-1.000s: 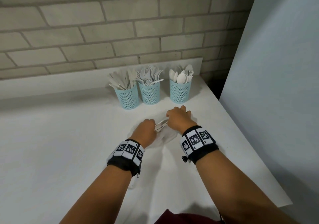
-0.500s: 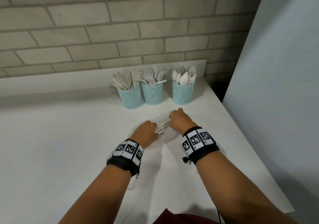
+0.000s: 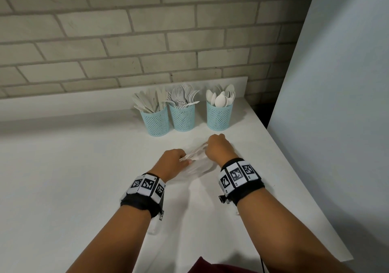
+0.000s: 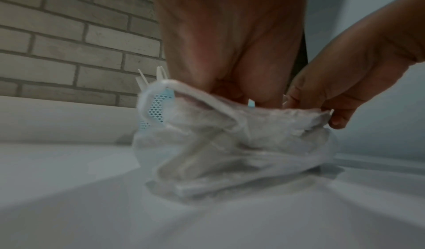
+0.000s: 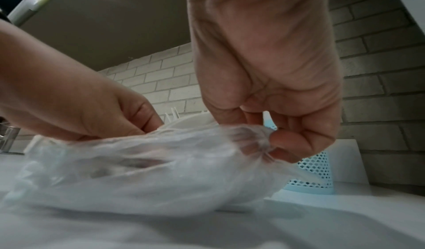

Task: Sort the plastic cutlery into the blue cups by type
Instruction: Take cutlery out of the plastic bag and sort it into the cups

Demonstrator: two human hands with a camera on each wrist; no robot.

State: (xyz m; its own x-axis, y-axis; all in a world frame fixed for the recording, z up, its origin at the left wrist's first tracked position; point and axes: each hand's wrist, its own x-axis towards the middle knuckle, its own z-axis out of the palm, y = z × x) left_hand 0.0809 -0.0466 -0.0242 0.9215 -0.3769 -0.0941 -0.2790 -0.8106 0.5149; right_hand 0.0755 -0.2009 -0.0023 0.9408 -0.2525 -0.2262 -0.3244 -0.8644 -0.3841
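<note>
Three blue mesh cups stand in a row at the back of the white table: the left cup (image 3: 156, 122) holds knives, the middle cup (image 3: 182, 118) forks, the right cup (image 3: 219, 115) spoons. In front of them lies a clear plastic bag (image 3: 196, 165) (image 4: 241, 143) (image 5: 149, 167), crumpled, with its contents unclear. My left hand (image 3: 173, 159) pinches the bag's left top edge, and my right hand (image 3: 216, 148) pinches its right top edge between thumb and fingers (image 5: 282, 143). Both hands hold it just above the table.
A brick wall (image 3: 126, 41) and a low white backsplash (image 3: 63, 102) run behind the cups. A pale panel (image 3: 336, 104) stands along the right side, close to the table's right edge (image 3: 305, 188). White table surface (image 3: 63, 178) spreads to the left.
Both hands stay on the bag and have pulled its top edge slightly taut between them; the head camera has shifted a little, so the cups appear higher and further right.
</note>
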